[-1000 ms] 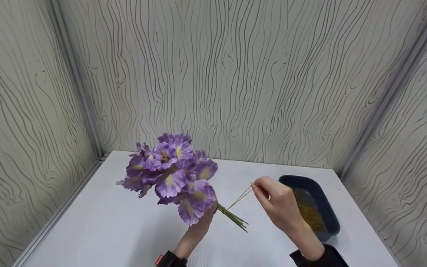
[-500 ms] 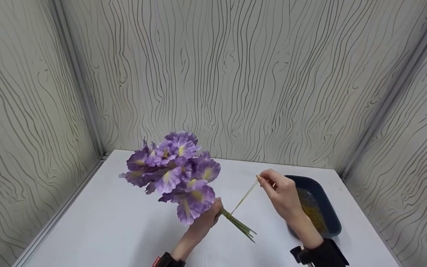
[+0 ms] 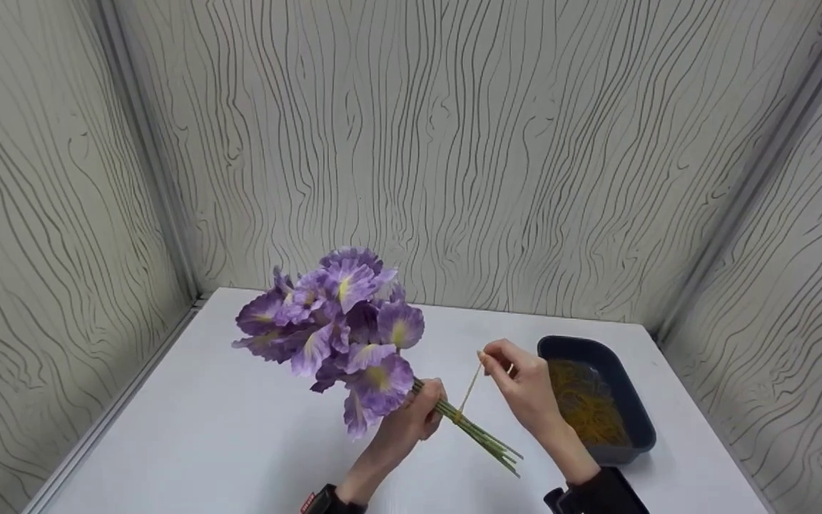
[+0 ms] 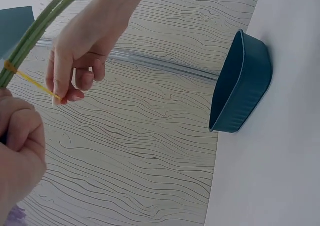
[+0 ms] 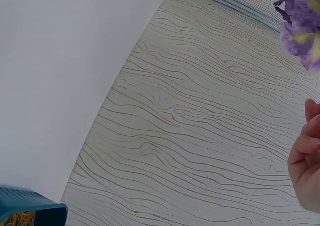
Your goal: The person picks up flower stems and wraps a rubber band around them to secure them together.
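Note:
My left hand (image 3: 411, 417) grips a bunch of purple flowers (image 3: 354, 335) by its green stems (image 3: 486, 442), the blooms leaning up and left, the stem ends pointing down and right. A yellow rubber band (image 4: 37, 85) loops around the stems just beyond the left fist. Thumb and forefinger of my right hand (image 3: 521, 382) pinch the band's other end and stretch it away from the stems. In the left wrist view the right hand (image 4: 90, 46) hangs above the left fist. Only part of the right hand (image 5: 306, 161) and some petals (image 5: 305, 26) appear in the right wrist view.
A dark blue plastic bin (image 3: 632, 407) with many yellow rubber bands (image 3: 589, 407) stands on the white table (image 3: 197, 428), just right of my right hand. Wood-grain patterned panels (image 3: 411, 143) enclose the table at the back and both sides.
The bunch has shifted slightly right, and more stem shows past my left hand. My right hand rose and moved right, then came back left and lower, still pinching the stretched band.

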`<control>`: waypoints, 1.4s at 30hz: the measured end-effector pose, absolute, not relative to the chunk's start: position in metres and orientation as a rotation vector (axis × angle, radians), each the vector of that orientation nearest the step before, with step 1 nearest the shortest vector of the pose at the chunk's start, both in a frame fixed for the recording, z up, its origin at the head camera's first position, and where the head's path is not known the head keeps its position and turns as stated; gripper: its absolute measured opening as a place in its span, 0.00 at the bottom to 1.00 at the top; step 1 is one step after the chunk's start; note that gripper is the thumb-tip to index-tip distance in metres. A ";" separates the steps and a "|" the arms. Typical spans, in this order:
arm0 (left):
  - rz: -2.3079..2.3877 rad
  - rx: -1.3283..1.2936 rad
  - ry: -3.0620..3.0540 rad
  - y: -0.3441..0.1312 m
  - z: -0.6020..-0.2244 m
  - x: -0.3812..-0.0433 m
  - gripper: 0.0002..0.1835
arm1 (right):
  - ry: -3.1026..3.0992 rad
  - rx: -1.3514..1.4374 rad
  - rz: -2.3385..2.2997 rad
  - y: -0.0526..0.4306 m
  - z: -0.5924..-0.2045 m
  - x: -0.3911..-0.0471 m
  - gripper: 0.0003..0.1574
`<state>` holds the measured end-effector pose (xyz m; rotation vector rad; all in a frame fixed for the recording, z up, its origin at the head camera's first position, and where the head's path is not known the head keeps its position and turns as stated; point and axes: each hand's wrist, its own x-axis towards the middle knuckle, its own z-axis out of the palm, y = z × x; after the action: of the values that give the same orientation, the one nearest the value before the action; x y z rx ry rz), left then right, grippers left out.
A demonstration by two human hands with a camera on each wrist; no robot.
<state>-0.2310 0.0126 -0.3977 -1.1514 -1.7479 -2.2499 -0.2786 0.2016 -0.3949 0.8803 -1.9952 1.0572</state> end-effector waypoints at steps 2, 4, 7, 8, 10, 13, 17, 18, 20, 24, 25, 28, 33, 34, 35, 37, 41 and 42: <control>-2.244 -1.160 -1.742 0.014 -0.396 -0.231 0.17 | -2.013 0.871 1.058 0.201 -0.405 -0.282 0.14; -2.247 -1.153 -1.741 0.016 -0.394 -0.230 0.17 | -2.032 0.861 1.053 0.201 -0.414 -0.285 0.13; -2.265 -1.137 -1.745 0.018 -0.394 -0.229 0.17 | -2.051 0.856 1.055 0.198 -0.426 -0.288 0.11; -2.282 -1.128 -1.742 0.019 -0.393 -0.229 0.17 | -2.054 0.855 1.058 0.198 -0.430 -0.288 0.11; -2.312 -1.104 -1.738 0.020 -0.394 -0.228 0.17 | -2.061 0.858 1.069 0.195 -0.436 -0.289 0.11; -2.350 -1.066 -1.724 0.021 -0.394 -0.226 0.17 | -2.064 0.865 1.076 0.192 -0.442 -0.289 0.11; -2.378 -1.067 -1.686 0.023 -0.394 -0.225 0.17 | -2.047 0.886 1.065 0.189 -0.446 -0.288 0.12; -2.378 -1.073 -1.674 0.024 -0.394 -0.226 0.17 | -2.038 0.893 1.061 0.188 -0.446 -0.287 0.12; -2.377 -1.082 -1.650 0.025 -0.394 -0.226 0.17 | -2.019 0.909 1.049 0.186 -0.448 -0.287 0.13; -2.346 -1.076 -1.655 0.026 -0.394 -0.227 0.15 | -1.991 0.932 1.025 0.185 -0.453 -0.289 0.14; -2.345 -1.069 -1.664 0.026 -0.395 -0.228 0.15 | -1.990 0.930 1.020 0.185 -0.455 -0.289 0.14; -2.340 -1.063 -1.676 0.027 -0.401 -0.233 0.15 | -2.018 0.903 1.039 0.185 -0.459 -0.289 0.14; -2.349 -1.040 -1.629 0.030 -0.410 -0.241 0.18 | -2.098 0.844 1.087 0.181 -0.464 -0.284 0.11; -2.352 -1.029 -1.613 0.030 -0.411 -0.242 0.18 | -2.108 0.848 1.101 0.180 -0.464 -0.283 0.11; -2.351 -1.017 -1.599 0.031 -0.412 -0.243 0.18 | -2.112 0.858 1.108 0.178 -0.465 -0.282 0.11; -2.360 -0.975 -1.573 0.032 -0.413 -0.244 0.19 | -2.152 0.856 1.155 0.176 -0.468 -0.278 0.11; -2.366 -0.850 -1.541 0.033 -0.413 -0.245 0.20 | -2.306 0.791 1.284 0.172 -0.476 -0.271 0.07; -2.370 -0.815 -1.533 0.033 -0.413 -0.245 0.20 | -2.345 0.767 1.300 0.171 -0.478 -0.269 0.07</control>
<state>-0.2447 0.0330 -0.4131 -0.8149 -1.5333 -2.3697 -0.2694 0.1711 -0.4777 0.7673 -2.3454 1.2998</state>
